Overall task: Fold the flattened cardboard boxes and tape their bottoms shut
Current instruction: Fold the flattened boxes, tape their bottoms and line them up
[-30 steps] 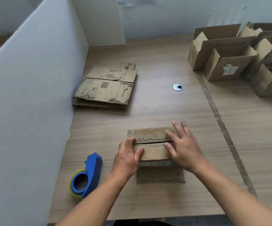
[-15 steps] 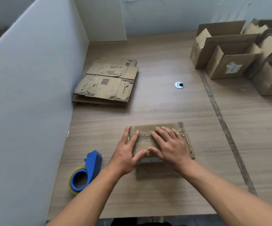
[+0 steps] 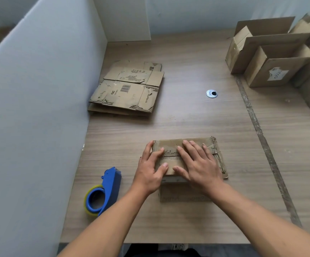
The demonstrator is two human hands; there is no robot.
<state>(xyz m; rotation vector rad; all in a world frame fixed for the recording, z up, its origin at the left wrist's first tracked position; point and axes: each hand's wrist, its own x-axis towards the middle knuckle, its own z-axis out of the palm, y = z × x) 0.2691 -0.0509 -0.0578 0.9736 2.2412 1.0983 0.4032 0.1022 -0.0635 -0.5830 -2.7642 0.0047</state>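
Worn cardboard box (image 3: 171, 144), flaps meeting at seam; left hand (image 3: 150, 170), right hand (image 3: 199, 164) flat, pressing flaps. Open boxes (image 3: 273, 52) far right.

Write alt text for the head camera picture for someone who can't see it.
The person's left hand and right hand press down the folded flaps of a cardboard box on a wooden table. A blue tape dispenser lies left of them, flattened boxes are stacked behind it, and folded boxes stand far right.

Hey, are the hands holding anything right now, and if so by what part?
Nothing is gripped. The left hand and right hand lie flat on the box, pressing its folded flaps down along the middle seam.
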